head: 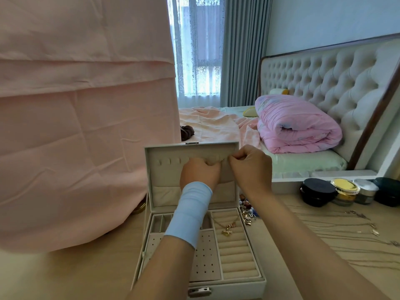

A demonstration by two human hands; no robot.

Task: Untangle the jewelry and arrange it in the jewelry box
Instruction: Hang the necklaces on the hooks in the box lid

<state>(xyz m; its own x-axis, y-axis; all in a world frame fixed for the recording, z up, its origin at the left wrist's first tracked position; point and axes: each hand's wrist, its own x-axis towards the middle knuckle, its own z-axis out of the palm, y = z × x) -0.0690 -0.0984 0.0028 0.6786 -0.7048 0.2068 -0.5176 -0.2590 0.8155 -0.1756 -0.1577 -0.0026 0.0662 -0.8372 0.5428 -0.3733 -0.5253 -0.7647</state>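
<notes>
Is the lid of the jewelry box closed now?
No, the lid stands upright and open, so the inside of the jewelry box is in view.

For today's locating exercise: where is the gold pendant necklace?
Head view: the gold pendant necklace lies on the ring rolls, right side of the jewelry box.

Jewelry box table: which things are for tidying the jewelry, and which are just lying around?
For the job: jewelry box, necklace on its ring rolls, tangled jewelry pile beside it, loose chains further right, left hand, right hand.

Just lying about: cosmetic jars, pink quilt, pink cloth, dark scrunchie.
</notes>
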